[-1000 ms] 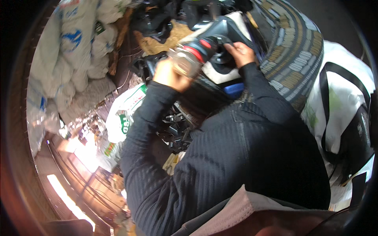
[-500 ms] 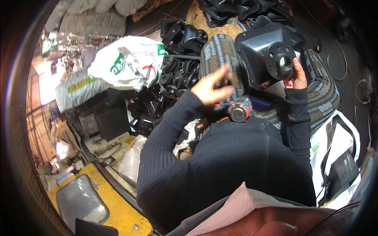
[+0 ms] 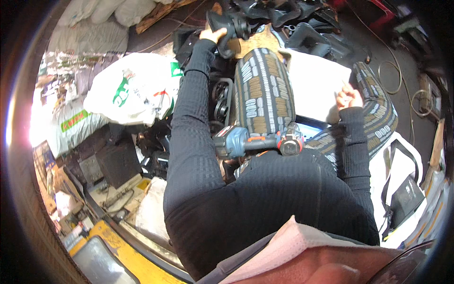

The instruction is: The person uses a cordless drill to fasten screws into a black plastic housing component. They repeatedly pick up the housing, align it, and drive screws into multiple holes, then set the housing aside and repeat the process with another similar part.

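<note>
Head view: L hand (image 3: 213,35) grips blk flanged housing (image 3: 230,22), 12 o'clock; R hand (image 3: 349,97), fingers half-curled, nr wht pad (image 3: 314,87), 2 o'clock. Patterned cushion (image 3: 265,92) 1 o'clock; plastic bag (image 3: 135,90) 10; dk floor (image 3: 404,113) 3.

Reaches far forward with left arm (image 3: 195,102), nearly straight, and grips with left hand (image 3: 213,35). Extends right arm (image 3: 354,142) less far, well apart, with right hand (image 3: 349,99) loosely half curled.

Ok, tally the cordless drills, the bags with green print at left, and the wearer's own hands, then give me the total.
Cordless drill: 1
Bags with green print: 2 (white bag, grey bag)
Hands: 2 (left hand, on a black part; right hand)
Total: 5
</note>
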The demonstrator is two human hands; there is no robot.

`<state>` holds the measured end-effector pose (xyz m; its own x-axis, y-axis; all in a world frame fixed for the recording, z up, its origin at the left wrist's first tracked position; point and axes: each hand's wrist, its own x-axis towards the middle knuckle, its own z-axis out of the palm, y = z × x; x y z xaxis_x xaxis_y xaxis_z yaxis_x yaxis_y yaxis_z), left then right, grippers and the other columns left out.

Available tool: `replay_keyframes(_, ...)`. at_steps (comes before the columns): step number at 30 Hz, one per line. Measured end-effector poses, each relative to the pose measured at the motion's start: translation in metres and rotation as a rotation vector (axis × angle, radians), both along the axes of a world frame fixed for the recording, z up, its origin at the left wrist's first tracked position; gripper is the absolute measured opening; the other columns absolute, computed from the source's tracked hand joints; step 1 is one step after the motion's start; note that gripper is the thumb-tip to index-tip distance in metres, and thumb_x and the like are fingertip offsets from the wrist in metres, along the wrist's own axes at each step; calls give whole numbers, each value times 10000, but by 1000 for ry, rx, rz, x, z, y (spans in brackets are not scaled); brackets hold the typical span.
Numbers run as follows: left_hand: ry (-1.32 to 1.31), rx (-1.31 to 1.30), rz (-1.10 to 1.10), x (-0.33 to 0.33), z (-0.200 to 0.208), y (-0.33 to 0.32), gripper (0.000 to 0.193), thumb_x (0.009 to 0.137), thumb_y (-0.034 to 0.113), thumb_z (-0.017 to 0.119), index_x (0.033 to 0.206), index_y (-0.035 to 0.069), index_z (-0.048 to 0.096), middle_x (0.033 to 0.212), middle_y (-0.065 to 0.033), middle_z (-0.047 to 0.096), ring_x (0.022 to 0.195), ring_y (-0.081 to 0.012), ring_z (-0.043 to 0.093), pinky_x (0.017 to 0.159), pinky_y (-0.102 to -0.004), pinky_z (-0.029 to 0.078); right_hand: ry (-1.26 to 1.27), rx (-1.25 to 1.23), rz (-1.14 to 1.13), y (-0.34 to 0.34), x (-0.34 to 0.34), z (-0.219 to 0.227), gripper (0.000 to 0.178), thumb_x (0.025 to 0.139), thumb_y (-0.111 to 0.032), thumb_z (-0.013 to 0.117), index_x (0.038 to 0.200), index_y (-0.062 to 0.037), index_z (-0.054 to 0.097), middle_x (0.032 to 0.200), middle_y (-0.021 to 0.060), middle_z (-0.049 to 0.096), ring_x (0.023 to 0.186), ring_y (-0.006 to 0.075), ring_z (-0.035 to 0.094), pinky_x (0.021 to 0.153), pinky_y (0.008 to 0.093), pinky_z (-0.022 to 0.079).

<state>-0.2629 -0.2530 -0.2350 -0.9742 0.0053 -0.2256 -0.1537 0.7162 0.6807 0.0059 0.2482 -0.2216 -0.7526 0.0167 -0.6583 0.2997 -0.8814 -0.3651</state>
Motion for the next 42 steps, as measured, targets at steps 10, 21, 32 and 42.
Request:
replay_keyframes(10,-580,-710,-414,22,-147,50,592,762,527,606,1179,108,639,1158,-171,639,1087,-304,609,914,-402,462,-18,90,-6,17,24,-39,366,932,-100,551,1287,-43,482,1156,87,571,798,66,548,481,164,396)
replay_keyframes(21,-503,-815,-807,-90,-122,278,780,632,656,692,1135,61,655,1124,-198,647,1050,-307,627,900,-384,494,-43,101,-5,-25,-8,21,331,969,-200,526,1259,-40,536,1053,83,597,618,51,519,424,152,334)
replay_keyframes(32,458,-278,-600,-13,0,366,279,718,292,707,962,162,680,892,-104,665,838,-325,649,722,-431,523,-15,241,-316,22,27,23,333,934,-113,523,1265,-70,522,1133,75,616,742,78,519,448,164,342)
replay_keyframes(42,300,-553,-1180,236,52,320,670,840,190,569,1451,282,310,892,-101,609,761,-251,671,547,-376,535,153,54,-348,33,42,44,206,899,-141,649,1089,-70,617,994,41,659,665,37,557,387,156,310)
